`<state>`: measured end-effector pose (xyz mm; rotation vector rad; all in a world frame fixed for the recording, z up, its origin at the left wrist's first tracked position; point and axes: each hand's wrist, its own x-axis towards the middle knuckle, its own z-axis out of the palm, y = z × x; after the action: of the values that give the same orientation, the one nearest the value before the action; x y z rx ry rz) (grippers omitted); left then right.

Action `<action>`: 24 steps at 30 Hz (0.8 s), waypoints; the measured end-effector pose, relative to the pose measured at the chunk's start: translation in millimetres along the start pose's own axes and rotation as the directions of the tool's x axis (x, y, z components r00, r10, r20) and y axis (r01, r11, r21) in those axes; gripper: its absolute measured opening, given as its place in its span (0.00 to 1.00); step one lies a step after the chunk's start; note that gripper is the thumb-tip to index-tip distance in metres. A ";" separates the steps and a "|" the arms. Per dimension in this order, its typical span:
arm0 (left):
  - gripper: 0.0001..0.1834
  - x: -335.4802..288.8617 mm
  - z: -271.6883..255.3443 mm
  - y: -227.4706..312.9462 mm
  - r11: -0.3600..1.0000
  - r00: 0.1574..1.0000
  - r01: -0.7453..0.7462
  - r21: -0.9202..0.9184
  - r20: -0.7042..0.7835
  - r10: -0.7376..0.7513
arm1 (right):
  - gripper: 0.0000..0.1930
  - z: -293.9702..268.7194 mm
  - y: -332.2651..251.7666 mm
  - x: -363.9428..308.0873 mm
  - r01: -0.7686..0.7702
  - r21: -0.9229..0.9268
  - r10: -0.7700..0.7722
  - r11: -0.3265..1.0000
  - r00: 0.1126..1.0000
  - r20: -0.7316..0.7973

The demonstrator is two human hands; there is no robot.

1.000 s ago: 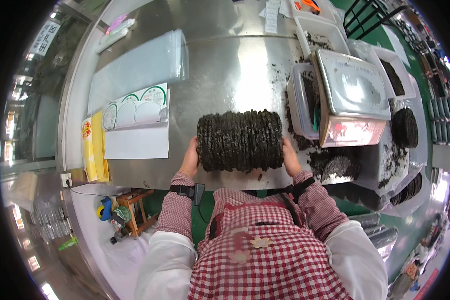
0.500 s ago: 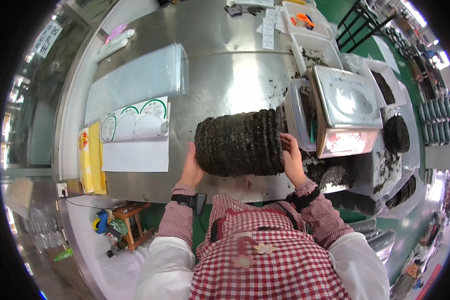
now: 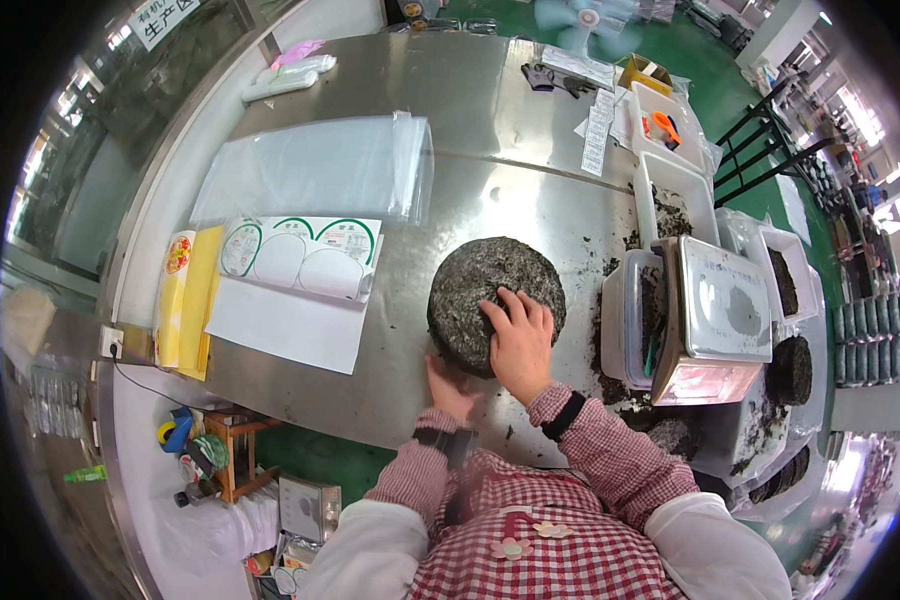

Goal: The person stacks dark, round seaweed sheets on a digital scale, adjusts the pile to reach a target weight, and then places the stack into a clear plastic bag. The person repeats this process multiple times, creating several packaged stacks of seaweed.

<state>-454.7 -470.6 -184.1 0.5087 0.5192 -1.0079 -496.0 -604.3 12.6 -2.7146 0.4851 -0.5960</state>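
Note:
A thick stack of round dark seaweed sheets [image 3: 460, 285] stands on end on the steel table in front of me, its flat round top facing up. My right hand [image 3: 522, 345] lies on that top, the fingers stretched out and apart. At the near left side of the stack is my left hand [image 3: 450, 388], low against its edge. Its fingers are mostly hidden behind the stack and a little blurred. Dark crumbs of seaweed [image 3: 610, 350] are scattered on the table to the right.
To the right stand a scale [image 3: 720, 300], a lidded plastic box [image 3: 625, 335] and white bins [image 3: 660, 205]. Clear plastic bags [image 3: 310, 165], printed label sheets [image 3: 305, 262] and yellow packaging [image 3: 192, 295] lie left. A pair of gloves [image 3: 550, 78] lies at the far end.
The stack has been turned from lying on its side to standing upright. My right hand has moved from its right end onto the top, and my left hand to the near lower side.

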 end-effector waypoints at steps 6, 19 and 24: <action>0.44 -34.1 111.3 10.5 0.958 0.976 -0.020 -0.285 0.202 0.081 | 0.23 15.4 4.6 34.9 0.101 0.032 -0.099 0.994 0.994 -0.046; 0.45 95.7 178.4 72.9 0.864 0.961 0.076 -0.497 -0.195 -0.196 | 0.20 -148.7 155.6 -144.0 -0.087 0.274 0.044 0.958 0.986 0.159; 0.47 141.8 105.3 76.8 0.989 0.992 0.121 -0.085 0.051 -0.117 | 0.21 -266.5 326.9 -248.8 -0.638 0.050 0.600 0.768 0.690 -0.406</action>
<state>-307.1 -594.2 -179.1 0.3788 0.5557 -1.1032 -912.5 -860.8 35.1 -2.2566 1.4998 -0.9346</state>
